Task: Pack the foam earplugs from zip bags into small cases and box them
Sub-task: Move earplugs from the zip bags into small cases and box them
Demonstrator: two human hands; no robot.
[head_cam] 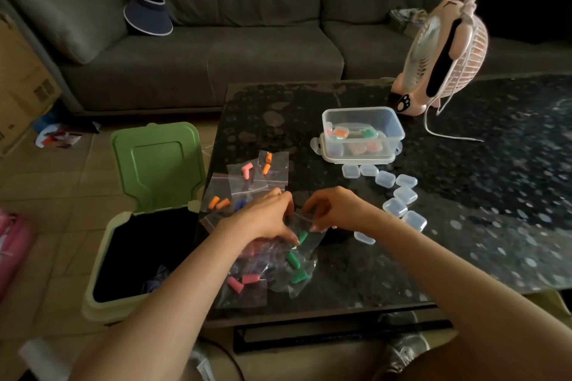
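A dark speckled table (464,195) stood before a grey sofa (216,25), with an open green-lidded bin (158,164) at its left edge and a pink fan (445,49) at the far right; the work lay on the near left part of the table; the zip bag (312,240) under attention hung between both hands, just above a heap of other bags (247,288); the left hand (266,216) pinched one lip of its mouth between thumb and curled fingers, and the right hand (334,210) pinched the opposite lip likewise, neither holding anything else; the bag was thin clear film, limp and creased, with a green earplug (301,237) showing through its lower part; judged very light and slippery, it would best be taken at the stiffer zip strip, one lip per hand, the film below offering no firm hold; the earplug was a short, blunt, bullet-shaped piece, matt in colour; being foam, it should weigh almost nothing, squash under a pinch and recover, and probably roll if tipped onto the hard top, so a light hold across its middle would serve; the small cases (405,195), clear and lidded, lay in a curved row to the right of the hands and looked rigid and smooth; the clear box (396,130) behind them already held filled cases
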